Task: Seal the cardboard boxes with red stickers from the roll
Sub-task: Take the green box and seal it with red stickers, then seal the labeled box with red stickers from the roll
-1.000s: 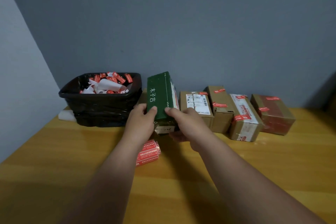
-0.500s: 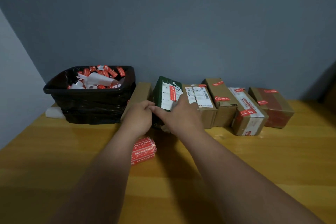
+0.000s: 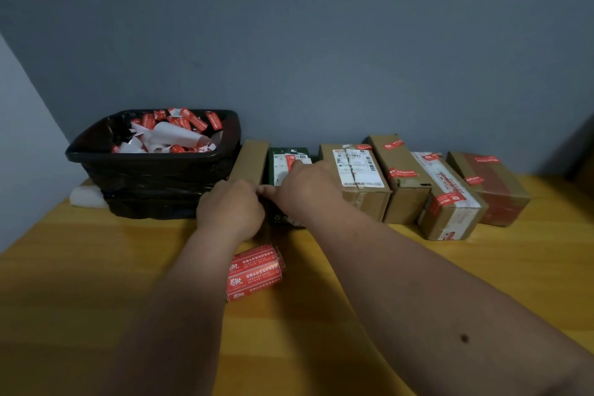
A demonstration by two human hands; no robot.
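The green box [image 3: 287, 170] now stands in the row of boxes along the far edge of the wooden table [image 3: 450, 283], slotted between a plain brown box [image 3: 250, 160] on its left and a labelled cardboard box [image 3: 356, 173] on its right. A second ago it was lifted and tilted in both hands, its green printed face towards the camera; half a second ago it was being turned, label side up. Now its top face with a white label and a red sticker [image 3: 290, 158] faces upward.

The left hand [image 3: 229, 209] is curled at the near left corner of the green box, fingers bent inward; whether it pinches anything cannot be told. The right hand [image 3: 303, 185] lies over the top and front of the green box, fingers spread flat on the label, thumb pointing left to meet the left hand.

The roll of red stickers [image 3: 254, 272] lies on its side on the table, just nearer the camera than the hands and partly under the left forearm, in the same spot as before.

Further right in the row stand three more boxes bearing red stickers: a tall brown box [image 3: 400, 177], a taped box [image 3: 450, 199] and a reddish box [image 3: 491, 186]. At the far left corner sits a black bin [image 3: 151, 180] heaped with red and white sticker scraps [image 3: 167, 135], unchanged.
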